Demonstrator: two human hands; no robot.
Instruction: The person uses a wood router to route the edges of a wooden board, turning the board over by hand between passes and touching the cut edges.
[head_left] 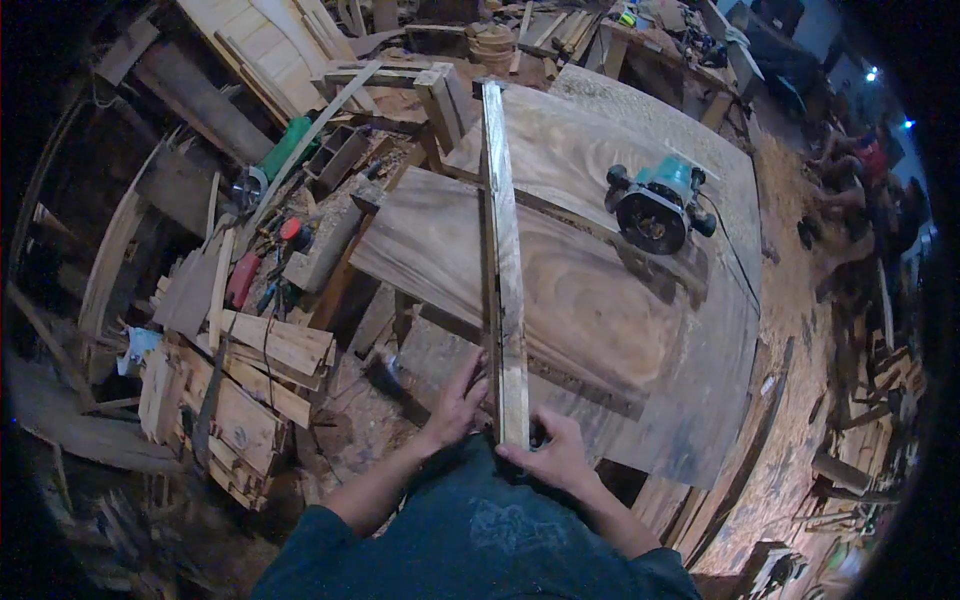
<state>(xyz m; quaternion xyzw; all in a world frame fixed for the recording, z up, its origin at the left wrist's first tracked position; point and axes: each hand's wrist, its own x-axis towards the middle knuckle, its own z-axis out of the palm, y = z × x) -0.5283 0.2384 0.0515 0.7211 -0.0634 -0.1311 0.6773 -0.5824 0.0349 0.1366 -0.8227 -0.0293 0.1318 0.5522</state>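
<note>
Right hand (560, 457): grip pinching near end of wooden bar (506, 250), thumb on top. Left hand (457, 410): grip spread, fingers extended beside bar's left edge; can't tell if touching. Bar runs away across wood panel (595, 290); teal router (668, 185) right of it.

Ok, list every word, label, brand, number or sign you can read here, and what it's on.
No text can be read.
Pale marking on the dark shirt: too blurred to tell if it is lettering.
Teal power tool: no legible label.
</note>
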